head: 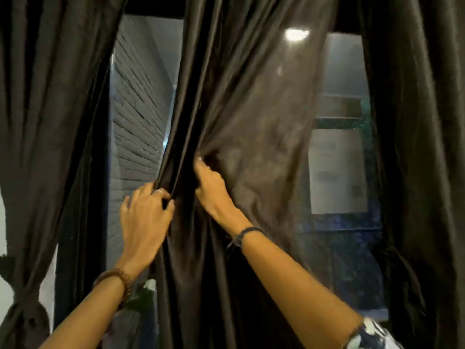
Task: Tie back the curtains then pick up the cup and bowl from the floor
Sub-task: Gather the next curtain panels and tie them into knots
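Observation:
A dark brown middle curtain (pixel 251 122) hangs in front of the window. My left hand (pixel 144 215) grips its left edge, fingers curled round the folds. Just to the right and a little higher, my right hand (pixel 211 187) is bunched into the same cloth. The left curtain (pixel 50 122) hangs gathered, bound low down by a dark tie-back (pixel 24 301). A third curtain (pixel 422 147) hangs on the right side. No cup or bowl is in view.
Window glass (pixel 339 172) behind the curtains shows a grey brick wall (pixel 137 117) outside on the left and a reflected ceiling light (pixel 296 34). A leafy plant (pixel 141 298) stands low between my arms. A white wall strip (pixel 3 222) is at far left.

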